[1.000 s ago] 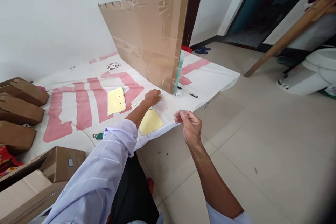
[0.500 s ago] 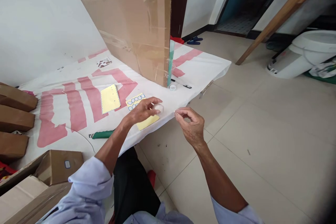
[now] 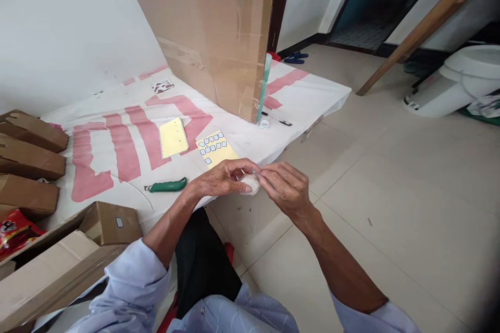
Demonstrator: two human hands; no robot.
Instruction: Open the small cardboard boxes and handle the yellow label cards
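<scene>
My left hand (image 3: pixel 228 177) is curled around a small whitish, translucent lump (image 3: pixel 250 184), whose exact kind I cannot make out. Thumb and fingers of my right hand (image 3: pixel 287 187) are pinched together against the left fingertips, at the lump's upper edge. Whatever lies in that pinch is too small to name. Both hands are over the table's front edge. Just behind them lies a yellow sheet (image 3: pixel 222 154) with rows of blue-bordered labels. A second yellow sheet (image 3: pixel 174 138) with a scalloped edge is farther left. Left of my wrist rests a green utility knife (image 3: pixel 167 185).
A large cardboard panel (image 3: pixel 211 41) stands upright on the white-and-red table cover (image 3: pixel 140 166). A pen (image 3: pixel 283 122) and a small white ring (image 3: pixel 264 124) lie by its foot. Brown boxes (image 3: pixel 35 164) line the left side. A white bucket (image 3: pixel 449 80) stands on the floor.
My hands were apart; the right has come in to meet the left at the whitish lump. The left hand has moved slightly right and down, uncovering more of the labelled sheet.
</scene>
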